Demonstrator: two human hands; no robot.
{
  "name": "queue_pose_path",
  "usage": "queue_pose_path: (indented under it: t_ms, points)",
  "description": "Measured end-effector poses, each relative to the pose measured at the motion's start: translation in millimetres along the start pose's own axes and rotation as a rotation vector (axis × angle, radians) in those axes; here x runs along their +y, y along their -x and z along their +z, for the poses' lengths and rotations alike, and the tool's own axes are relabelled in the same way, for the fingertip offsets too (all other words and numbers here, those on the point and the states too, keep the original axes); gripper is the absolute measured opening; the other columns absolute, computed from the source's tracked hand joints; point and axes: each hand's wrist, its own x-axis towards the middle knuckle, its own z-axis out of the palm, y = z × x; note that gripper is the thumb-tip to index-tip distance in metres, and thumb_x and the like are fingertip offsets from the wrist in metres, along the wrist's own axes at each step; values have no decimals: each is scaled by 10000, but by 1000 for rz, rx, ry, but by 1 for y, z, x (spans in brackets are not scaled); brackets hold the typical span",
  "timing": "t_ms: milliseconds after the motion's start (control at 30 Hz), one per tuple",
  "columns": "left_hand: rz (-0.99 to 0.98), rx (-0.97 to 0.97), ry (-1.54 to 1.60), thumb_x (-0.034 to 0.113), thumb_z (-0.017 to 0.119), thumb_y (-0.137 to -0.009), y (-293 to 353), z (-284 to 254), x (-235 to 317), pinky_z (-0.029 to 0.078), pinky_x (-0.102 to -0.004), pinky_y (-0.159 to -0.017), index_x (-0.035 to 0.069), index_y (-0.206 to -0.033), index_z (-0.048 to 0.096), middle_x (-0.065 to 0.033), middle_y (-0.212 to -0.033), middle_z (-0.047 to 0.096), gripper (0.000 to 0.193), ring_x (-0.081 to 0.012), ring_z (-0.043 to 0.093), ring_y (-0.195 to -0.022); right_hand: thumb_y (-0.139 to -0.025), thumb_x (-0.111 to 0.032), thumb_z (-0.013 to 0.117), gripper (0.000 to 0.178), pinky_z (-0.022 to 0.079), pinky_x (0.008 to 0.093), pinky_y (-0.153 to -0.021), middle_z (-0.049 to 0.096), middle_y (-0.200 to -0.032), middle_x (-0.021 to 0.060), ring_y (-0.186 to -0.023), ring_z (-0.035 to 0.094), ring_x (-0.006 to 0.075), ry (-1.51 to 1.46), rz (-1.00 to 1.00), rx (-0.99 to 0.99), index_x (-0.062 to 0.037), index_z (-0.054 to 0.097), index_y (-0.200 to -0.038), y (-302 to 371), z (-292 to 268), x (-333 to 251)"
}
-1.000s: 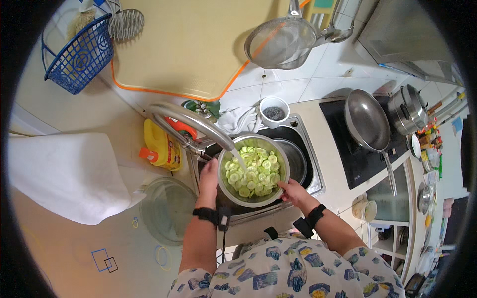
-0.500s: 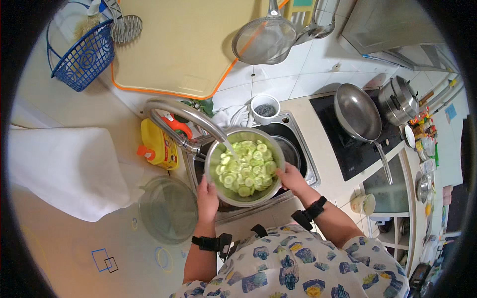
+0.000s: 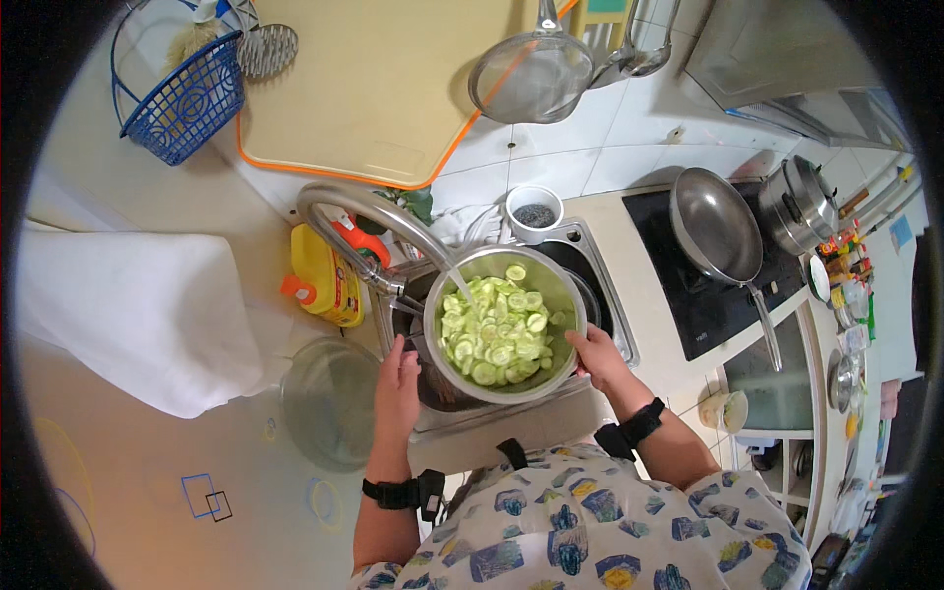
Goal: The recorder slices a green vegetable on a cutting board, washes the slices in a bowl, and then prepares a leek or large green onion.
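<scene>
A steel bowl (image 3: 562, 295) full of green cucumber slices (image 3: 497, 329) is held over the sink (image 3: 615, 334). Its right rim is gripped by my right hand (image 3: 600, 359), thumb on the inside. My left hand (image 3: 396, 388) is off the bowl, a short gap from its left side, with the fingers stretched out. The curved steel tap (image 3: 383, 208) reaches over the bowl's upper left edge, and a thin stream of water runs from it onto the slices. A dark pan, partly hidden by the bowl, sits in the right part of the sink.
Left of the sink are a yellow bottle (image 3: 329, 285) with an orange cap and a clear basin (image 3: 329, 418). Behind it stands a white cup (image 3: 534, 197) with a scouring pad. A frying pan (image 3: 718, 221) and a steel pot (image 3: 798, 206) rest on the black hob (image 3: 688, 324).
My left hand has let go of the bowl and moved slightly left. The bowl has shifted right, tilting, with the slices bunched together and less water around them.
</scene>
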Motion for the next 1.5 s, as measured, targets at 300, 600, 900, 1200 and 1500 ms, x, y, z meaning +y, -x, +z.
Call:
queue_pose_path:
  t_ms: [300, 600, 900, 1200, 1500]
  points:
    - [9, 78, 149, 205, 501, -921, 11, -11, -27, 420, -273, -849, 20, -1207, 533, -115, -1078, 575, 342, -158, 542, -946, -886, -189, 520, 212, 383, 200, -369, 560, -652, 30, -449, 483, 90, -66, 53, 24, -12, 527, -1003, 4, 17, 13]
    - [-587, -280, 571, 278, 488, -932, 20, 47, -40, 499, -338, -788, 89, -1294, 383, -76, -1120, 562, 422, -200, 594, -932, -880, -202, 529, 274, 386, 222, -395, 562, -722, 37, -497, 490, 101, -156, 192, 80, -32, 512, -1094, -5, 20, 38]
    - [-563, -294, 522, 206, 434, -939, 14, 70, -56, 541, -356, -727, 70, -1214, 389, -120, -1057, 560, 310, -221, 627, -822, -902, -222, 512, 300, 443, 216, -483, 566, -811, 28, -602, 519, 98, -119, 127, -27, -66, 472, -1156, -14, 9, 49]
    - [-518, -305, 475, 196, 431, -941, 9, 70, -60, 536, -343, -711, 42, -1198, 396, -121, -1014, 573, 301, -215, 626, -820, -903, -240, 533, 357, 504, 231, -549, 586, -895, 43, -648, 544, 94, -118, 217, -47, -61, 444, -1200, -22, 0, 53]
    - [-393, -203, 477, 122, 492, -909, 10, 71, -51, 541, -349, -724, 122, -1343, 316, -108, -1116, 567, 468, -207, 615, -878, -900, -222, 536, 354, 508, 223, -525, 599, -833, 53, -606, 566, 109, -143, 248, -131, -34, 443, -1185, -3, 12, 35]
